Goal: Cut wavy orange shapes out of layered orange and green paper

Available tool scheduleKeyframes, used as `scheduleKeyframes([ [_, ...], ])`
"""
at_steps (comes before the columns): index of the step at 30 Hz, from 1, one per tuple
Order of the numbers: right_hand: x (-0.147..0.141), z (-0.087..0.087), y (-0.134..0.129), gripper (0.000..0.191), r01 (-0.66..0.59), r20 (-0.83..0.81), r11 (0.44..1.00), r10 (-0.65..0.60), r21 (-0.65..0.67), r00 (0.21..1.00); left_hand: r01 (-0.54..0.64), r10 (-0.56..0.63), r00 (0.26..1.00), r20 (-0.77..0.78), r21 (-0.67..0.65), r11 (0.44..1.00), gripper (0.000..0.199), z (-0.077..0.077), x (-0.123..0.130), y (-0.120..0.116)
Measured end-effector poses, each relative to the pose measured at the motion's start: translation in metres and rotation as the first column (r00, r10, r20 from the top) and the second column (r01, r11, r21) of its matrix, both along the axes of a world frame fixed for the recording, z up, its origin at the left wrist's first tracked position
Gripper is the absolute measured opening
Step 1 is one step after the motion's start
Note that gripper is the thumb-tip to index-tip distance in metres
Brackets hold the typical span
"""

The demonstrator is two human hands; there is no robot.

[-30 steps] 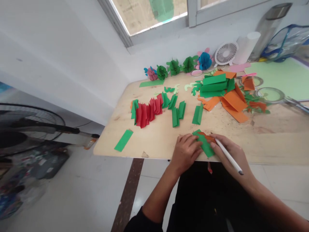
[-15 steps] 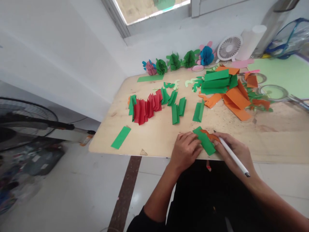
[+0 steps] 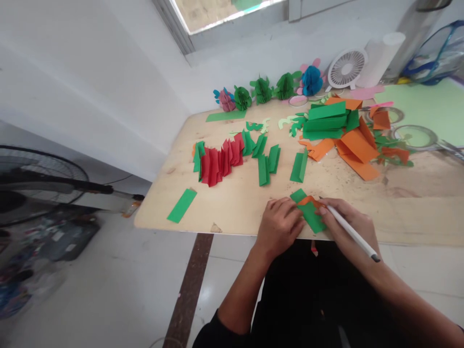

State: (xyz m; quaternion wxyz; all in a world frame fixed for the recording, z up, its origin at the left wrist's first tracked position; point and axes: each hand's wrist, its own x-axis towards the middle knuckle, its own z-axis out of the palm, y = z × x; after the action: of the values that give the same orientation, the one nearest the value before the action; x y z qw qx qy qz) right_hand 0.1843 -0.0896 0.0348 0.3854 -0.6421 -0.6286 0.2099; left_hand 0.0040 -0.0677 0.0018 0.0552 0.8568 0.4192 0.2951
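Note:
A green paper strip (image 3: 313,220) lies at the table's front edge, between my two hands. Across its upper part sits a wavy orange paper cutout (image 3: 308,199). My left hand (image 3: 280,224) rests at the strip's left edge, fingers bent and closed together, fingertips pressing on the paper. In my right hand (image 3: 353,224) a white pen (image 3: 353,234) is held slantwise, its dark tip pointing up and left. The thumb and forefinger of that hand also pinch the right end of the orange cutout. Just beyond stands a folded green paper piece (image 3: 299,166).
Folded red papers (image 3: 219,162) stand in a row at mid-left. A loose green strip (image 3: 181,205) lies front left. Green papers (image 3: 326,121) and orange papers (image 3: 358,147) are piled at the right, near tape rolls (image 3: 415,137). Paper pompoms (image 3: 261,91) and a small fan (image 3: 347,68) line the wall.
The orange cutout has shifted slightly and lies more across the green strip. My right hand and the pen have turned a little; my left hand has hardly moved.

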Motion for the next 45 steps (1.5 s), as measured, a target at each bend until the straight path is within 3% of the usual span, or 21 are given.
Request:
scheduleKeyframes([
  [6,0.008,-0.008,-0.004,0.023,-0.034,0.142,0.996,0.021,0.088,0.99,-0.008,0.008,1.0,-0.004,-0.009,1.0,0.013,0.003,0.001,-0.001],
  [16,0.009,-0.018,-0.005,0.021,-0.053,0.182,0.99,0.028,0.132,0.983,-0.053,0.053,0.999,0.011,0.032,0.998,0.013,0.0,0.001,-0.002],
  [21,0.008,-0.024,-0.005,0.022,-0.069,0.237,0.979,0.021,0.193,0.971,-0.109,0.096,0.984,0.153,0.08,0.991,0.015,-0.002,0.002,-0.004],
  [25,0.007,-0.025,-0.005,0.021,-0.076,0.257,0.972,0.017,0.221,0.966,-0.161,0.155,0.961,0.23,0.008,0.987,0.018,0.001,0.008,-0.003],
  [31,0.007,-0.026,-0.005,0.019,-0.099,0.256,0.967,0.036,0.236,0.966,-0.045,0.051,0.996,0.073,-0.079,0.996,0.018,0.009,0.022,-0.005],
  [37,0.008,-0.025,-0.005,0.017,-0.118,0.247,0.964,0.057,0.239,0.967,-0.136,0.129,0.989,-0.077,-0.095,0.986,0.02,0.011,0.029,-0.008],
  [45,0.009,-0.025,-0.004,0.019,-0.124,0.228,0.965,0.07,0.233,0.971,-0.172,0.155,0.979,-0.134,-0.126,0.977,0.014,0.017,0.035,-0.003],
])
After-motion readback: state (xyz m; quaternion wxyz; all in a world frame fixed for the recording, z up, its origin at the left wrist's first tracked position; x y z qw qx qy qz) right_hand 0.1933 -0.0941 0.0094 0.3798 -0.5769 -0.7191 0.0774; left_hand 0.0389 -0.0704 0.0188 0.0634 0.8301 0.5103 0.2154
